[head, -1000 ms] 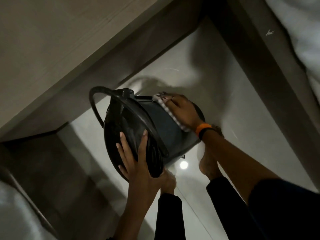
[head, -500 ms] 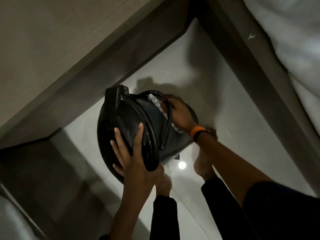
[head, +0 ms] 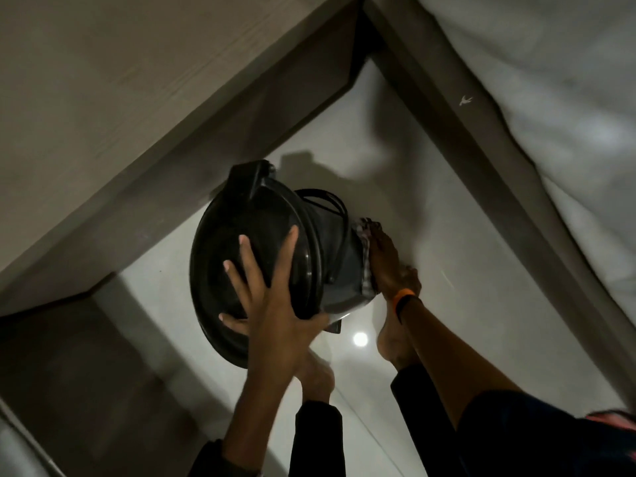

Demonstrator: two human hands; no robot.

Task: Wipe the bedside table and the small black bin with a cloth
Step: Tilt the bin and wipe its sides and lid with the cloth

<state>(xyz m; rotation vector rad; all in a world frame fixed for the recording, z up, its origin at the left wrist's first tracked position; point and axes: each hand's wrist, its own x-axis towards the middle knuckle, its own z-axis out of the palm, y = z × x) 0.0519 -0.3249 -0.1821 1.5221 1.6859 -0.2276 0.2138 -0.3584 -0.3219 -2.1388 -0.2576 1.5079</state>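
The small round black plastic bin (head: 275, 256) is held tipped on its side above the pale glossy floor (head: 447, 235), with its lid end facing the camera and its body pointing away. The left hand (head: 272, 297) lies on the bin's domed lid with fingers spread wide, the thumb wrapped under the rim. The right hand (head: 385, 263), with an orange and black band (head: 404, 297) at the wrist, presses flat against the bin's far side, holding a pale checked cloth (head: 366, 256) between palm and bin wall. A thin black handle loop (head: 330, 197) lies against the bin's upper side. The grey wood-grain bedside table (head: 120, 98) stands to the upper left of the bin; white bedding (head: 550, 98) lies to its upper right. Two bare feet (head: 392, 342) stand on the floor just below the bin.
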